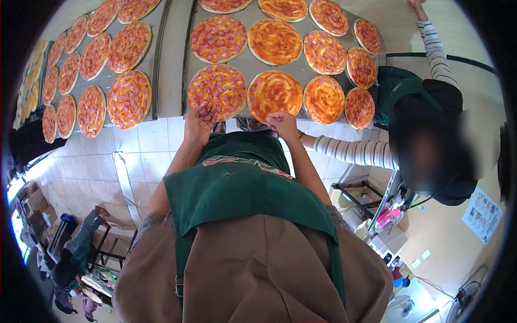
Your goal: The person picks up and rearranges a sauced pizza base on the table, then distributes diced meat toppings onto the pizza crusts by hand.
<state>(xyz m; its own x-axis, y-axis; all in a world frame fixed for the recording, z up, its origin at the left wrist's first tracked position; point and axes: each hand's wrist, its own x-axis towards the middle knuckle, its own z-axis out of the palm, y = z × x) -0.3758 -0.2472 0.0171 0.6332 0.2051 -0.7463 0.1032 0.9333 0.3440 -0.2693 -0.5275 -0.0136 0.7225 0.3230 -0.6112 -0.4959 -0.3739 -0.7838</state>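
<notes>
My left hand [200,123] is at the near edge of a pizza topped with diced ham [217,89]. Its palm is turned up and its fingers are loosely bent and apart; I make out nothing held in them. Closed fingers on my right hand [282,124] rest at the near rim of a pizza with sauce and no ham dice [275,92]. Whatever those fingers pinch, if anything, is too small to tell. Both pizzas lie flat on a metal table [180,70], side by side.
Further pizzas [324,99] lie in rows on this table, and more [129,99] cover a second table to the left. At my right a co-worker in a striped sleeve [355,152] stands close, one arm reaching towards me. Stools [358,196] stand behind on the tiled floor.
</notes>
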